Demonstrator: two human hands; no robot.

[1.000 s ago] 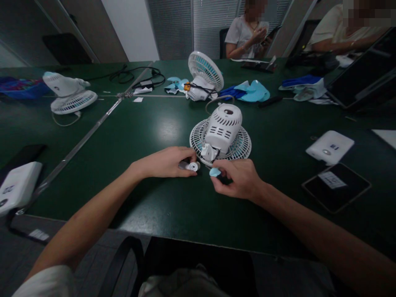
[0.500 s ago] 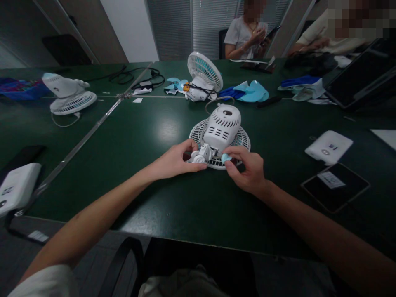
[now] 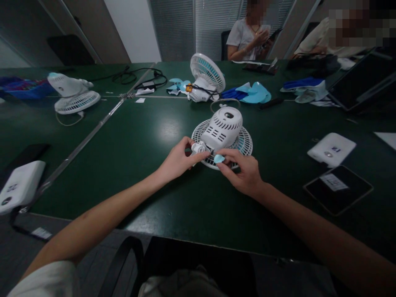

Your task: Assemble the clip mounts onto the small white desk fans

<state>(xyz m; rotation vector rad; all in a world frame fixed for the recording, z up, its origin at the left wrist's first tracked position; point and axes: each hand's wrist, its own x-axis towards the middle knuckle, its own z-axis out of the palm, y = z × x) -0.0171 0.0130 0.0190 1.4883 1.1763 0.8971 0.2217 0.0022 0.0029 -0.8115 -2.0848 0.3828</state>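
The near fan (image 3: 224,128) lies grille-down on the green table (image 3: 148,156), its white motor housing uppermost. The left hand (image 3: 177,159) grips a small white fitting (image 3: 199,147) between thumb and fingers at the near end of the housing. The right hand (image 3: 243,169) pinches a small light-blue piece (image 3: 219,159) just beside that fitting, over the grille's near edge. Beyond, a second fan (image 3: 206,78) stands with its grille tilted up, between light-blue blades. A white power bank (image 3: 332,149) sits to the right, near a dark tablet-like panel (image 3: 338,189).
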